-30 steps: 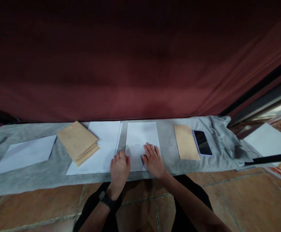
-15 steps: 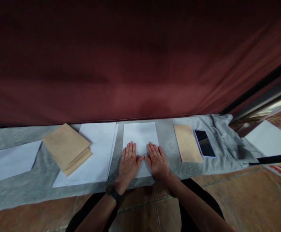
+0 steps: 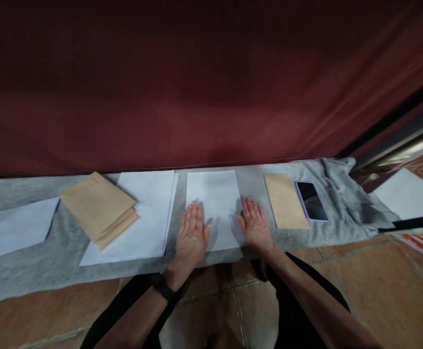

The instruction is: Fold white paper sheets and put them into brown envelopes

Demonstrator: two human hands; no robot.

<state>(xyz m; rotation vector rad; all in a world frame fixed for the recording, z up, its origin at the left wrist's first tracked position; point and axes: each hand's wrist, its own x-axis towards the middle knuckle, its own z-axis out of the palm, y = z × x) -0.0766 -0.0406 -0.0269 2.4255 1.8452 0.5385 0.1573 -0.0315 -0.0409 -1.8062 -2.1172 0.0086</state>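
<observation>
A white sheet of paper [image 3: 214, 203] lies flat on a grey cloth [image 3: 51, 271] in front of me. My left hand [image 3: 192, 233] rests flat with fingers stretched out on the sheet's left edge. My right hand [image 3: 255, 224] lies flat and open at the sheet's right edge, partly on the cloth. Neither hand holds anything. A dark watch sits on my left wrist.
Left of the sheet lies a pile of white paper [image 3: 146, 218] with a stack of brown envelopes [image 3: 97, 206] on it, and another white sheet [image 3: 11, 232] farther left. A single brown envelope [image 3: 285, 201] and a phone [image 3: 311, 200] lie to the right. A dark red curtain hangs behind.
My hands were side by side on the middle of the sheet; they have slid apart to its left and right edges. Earlier my left hand moved from the cloth onto the sheet.
</observation>
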